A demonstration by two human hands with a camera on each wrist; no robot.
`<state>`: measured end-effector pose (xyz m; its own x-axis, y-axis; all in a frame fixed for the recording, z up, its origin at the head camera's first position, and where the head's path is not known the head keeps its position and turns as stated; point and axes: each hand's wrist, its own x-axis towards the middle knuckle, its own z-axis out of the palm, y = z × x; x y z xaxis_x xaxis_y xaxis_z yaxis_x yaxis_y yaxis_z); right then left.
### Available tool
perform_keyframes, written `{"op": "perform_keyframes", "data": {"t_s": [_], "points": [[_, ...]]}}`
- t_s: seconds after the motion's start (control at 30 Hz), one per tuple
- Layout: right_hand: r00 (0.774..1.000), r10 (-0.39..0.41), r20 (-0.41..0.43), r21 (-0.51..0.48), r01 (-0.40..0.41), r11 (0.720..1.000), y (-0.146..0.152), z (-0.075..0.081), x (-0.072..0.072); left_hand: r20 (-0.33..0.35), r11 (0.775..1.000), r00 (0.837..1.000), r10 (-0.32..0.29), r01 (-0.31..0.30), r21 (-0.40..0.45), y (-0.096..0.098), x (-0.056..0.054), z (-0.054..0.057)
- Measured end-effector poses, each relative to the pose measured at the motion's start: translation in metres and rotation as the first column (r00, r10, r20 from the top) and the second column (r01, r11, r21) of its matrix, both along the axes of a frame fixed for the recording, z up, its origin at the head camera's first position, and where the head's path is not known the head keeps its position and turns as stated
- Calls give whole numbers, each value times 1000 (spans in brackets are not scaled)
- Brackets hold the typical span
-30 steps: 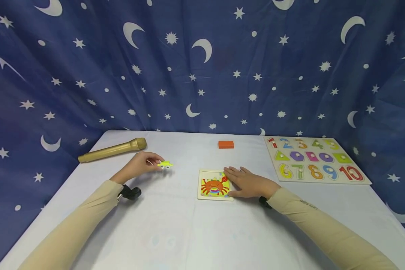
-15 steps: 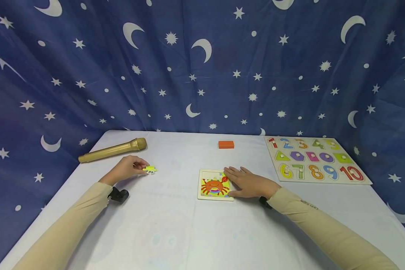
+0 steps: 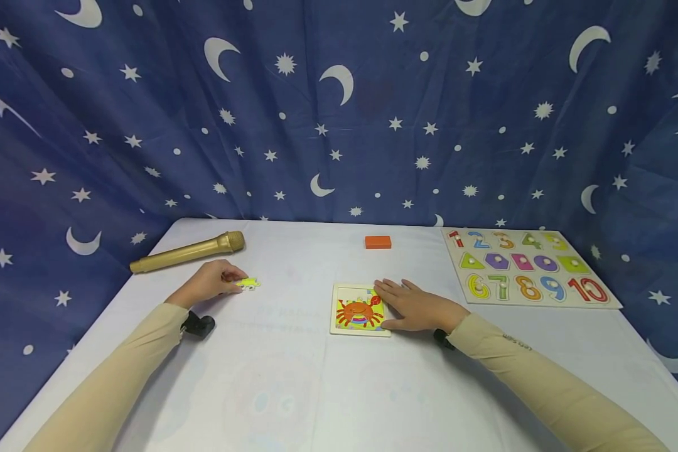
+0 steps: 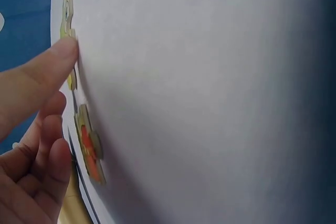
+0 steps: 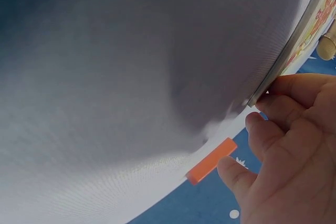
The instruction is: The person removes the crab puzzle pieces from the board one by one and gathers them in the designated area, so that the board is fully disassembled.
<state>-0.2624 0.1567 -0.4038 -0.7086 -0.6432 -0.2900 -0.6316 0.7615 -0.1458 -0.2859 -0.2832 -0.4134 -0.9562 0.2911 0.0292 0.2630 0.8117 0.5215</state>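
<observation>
Left grip [image 3: 210, 282] pinching yellow piece [image 3: 250, 284] | right grip [image 3: 417, 307] on tray [image 3: 360, 333]: crab puzzle [image 3: 359, 312]

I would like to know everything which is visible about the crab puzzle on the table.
The crab puzzle is a flat, square board with a pale, wood-like rim. Its picture shows a smiling orange-red crab with raised claws on yellow and green, with a striped, rainbow-like patch below the smile. A pale area along the top suggests missing pieces. It lies face up on the white cloth, nearer the person than the orange block. The right hand touches its right side, covering part of it.
</observation>
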Motion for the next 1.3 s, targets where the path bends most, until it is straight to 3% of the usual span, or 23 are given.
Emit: {"op": "perform_keyframes", "data": {"t_s": [0.23,0.43,0.63,0.8,1.07,1.3], "points": [[1000,1,-5,10,-1,1000,0,-1,0,5,1000,1000,-8,8,-29,-3,1,2],[1000,4,3,-6,-4,1000,1,2,0,-95,998,993,-64,65,6,10,-1,6],[1000,4,9,-2,-4,1000,1,3,1,-134,986,981,-144,153,67,60,-1,18],[1000,0,13,-21,0,1000,1,2,2,-126,973,969,-212,221,62,109,-6,23],[999,-28,30,-20,29,999,2,2,0,-17,970,970,-241,241,12,178,-10,22],[997,-65,29,1,65,998,4,0,-3,64,954,952,-300,299,21,213,-14,18]]}}
